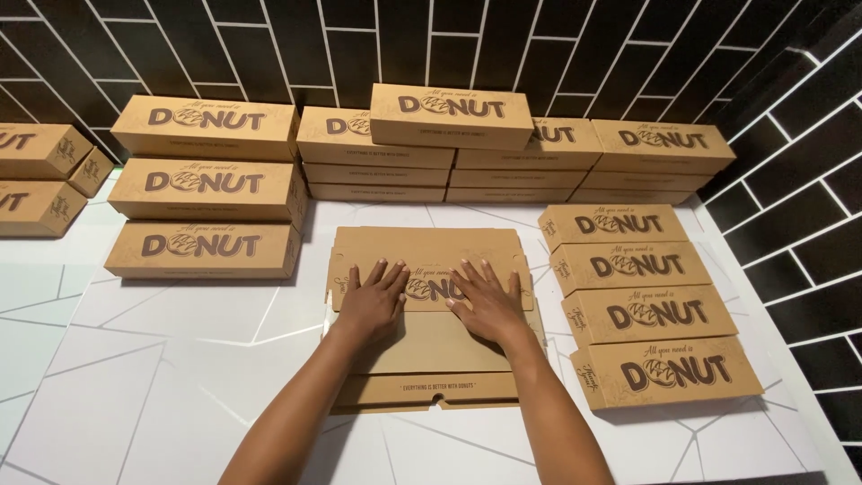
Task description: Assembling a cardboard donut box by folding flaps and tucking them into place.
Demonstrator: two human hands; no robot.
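A flat, unfolded brown cardboard box blank (431, 359) lies on the white table in front of me. My left hand (373, 296) presses palm-down on its upper left part, fingers spread. My right hand (487, 298) rests palm-down on its upper right part, fingers also spread. Both hands lie flat on the cardboard and hold nothing. The blank seems to lie on top of other flat blanks, whose edges show at its near side.
Folded brown boxes stand all around: a stack of three at the left (208, 193), several stacked along the dark tiled back wall (449, 121), several in a row at the right (660, 314), more at the far left (40, 175). The white table (153, 386) ends at the right wall.
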